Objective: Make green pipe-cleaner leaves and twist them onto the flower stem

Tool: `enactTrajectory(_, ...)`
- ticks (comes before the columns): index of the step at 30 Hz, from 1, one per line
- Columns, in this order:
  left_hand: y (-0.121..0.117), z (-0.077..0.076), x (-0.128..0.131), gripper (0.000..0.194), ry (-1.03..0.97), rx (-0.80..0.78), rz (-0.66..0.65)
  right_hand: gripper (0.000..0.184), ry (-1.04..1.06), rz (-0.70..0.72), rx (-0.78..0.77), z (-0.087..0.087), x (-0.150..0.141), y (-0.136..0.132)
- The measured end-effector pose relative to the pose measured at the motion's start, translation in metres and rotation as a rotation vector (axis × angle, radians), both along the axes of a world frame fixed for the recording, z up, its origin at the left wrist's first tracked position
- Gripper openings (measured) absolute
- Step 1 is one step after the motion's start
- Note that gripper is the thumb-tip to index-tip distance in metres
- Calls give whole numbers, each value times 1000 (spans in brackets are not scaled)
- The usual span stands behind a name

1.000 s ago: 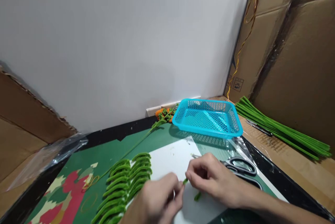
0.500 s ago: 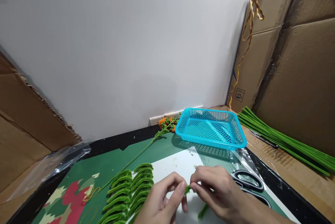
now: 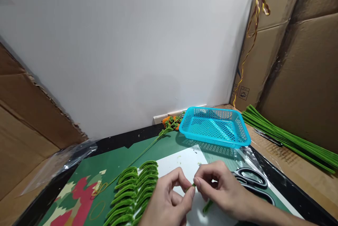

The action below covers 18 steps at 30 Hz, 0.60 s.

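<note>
On my feed: blue basket (image 3: 213, 129) stands behind the white paper (image 3: 170, 166), perforated floor showing. Green fuzzy piece (image 3: 194, 185) is thin, mostly covered, over the paper. I see left hand (image 3: 173, 197) and right hand (image 3: 220, 189) both pinching it. Green tail (image 3: 207, 206) shows below the right; can't tell if it's the same piece. Vs 0.5 s ago, less green shows between the 2 pinches.
</note>
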<state>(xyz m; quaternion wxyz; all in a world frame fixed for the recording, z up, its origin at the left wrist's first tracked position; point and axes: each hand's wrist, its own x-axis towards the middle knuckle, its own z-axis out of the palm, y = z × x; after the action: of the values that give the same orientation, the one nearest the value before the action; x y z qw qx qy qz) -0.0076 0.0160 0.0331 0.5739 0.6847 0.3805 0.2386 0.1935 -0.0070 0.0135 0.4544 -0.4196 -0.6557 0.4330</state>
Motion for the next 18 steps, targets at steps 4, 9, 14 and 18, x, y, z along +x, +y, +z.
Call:
enactTrajectory(4, 5, 4, -8, 28, 255, 1184, -176, 49, 223, 32, -199, -15, -11, 7)
enactTrajectory(9, 9, 1, -11, 30, 369, 1455, -154, 59, 312, 84, -229, -24, -11, 16)
enactTrajectory(14, 6, 10, -4, 24, 227, 477, 37, 47, 200, -8, -96, -10, -2, 8)
enactTrajectory(18, 6, 17, 1, 29, 46, 59, 99, 36, 76, -14, -9, -6, 0, 4)
